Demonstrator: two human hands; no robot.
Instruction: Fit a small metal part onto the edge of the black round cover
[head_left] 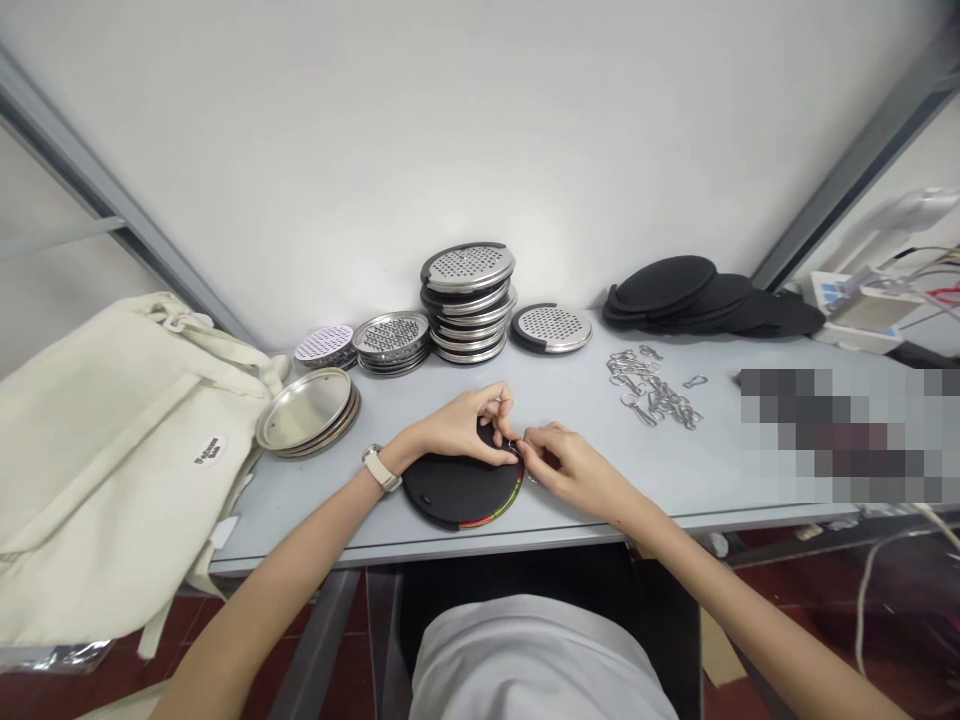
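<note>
A round black pad (pixel 450 492) with a multicoloured rim lies on the grey table (pixel 600 490) right in front of me. My left hand (pixel 461 425) rests on its upper edge, fingers pinched on the pad. My right hand (pixel 562 467) comes in from the right, and its fingertips pinch a small metal ring (pixel 514 447) at the pad's rim. The two hands nearly touch there. The fingers hide most of the ring. A heap of metal clips (pixel 651 390) lies to the right of my hands, out of reach of the fingers.
Stacks of perforated steel discs (pixel 469 305) and black round pads (pixel 709 300) stand along the wall. Plain steel lids (pixel 307 412) lie at left, beside a cream canvas bag (pixel 112 470). A blurred patch (pixel 832 435) covers the table at right.
</note>
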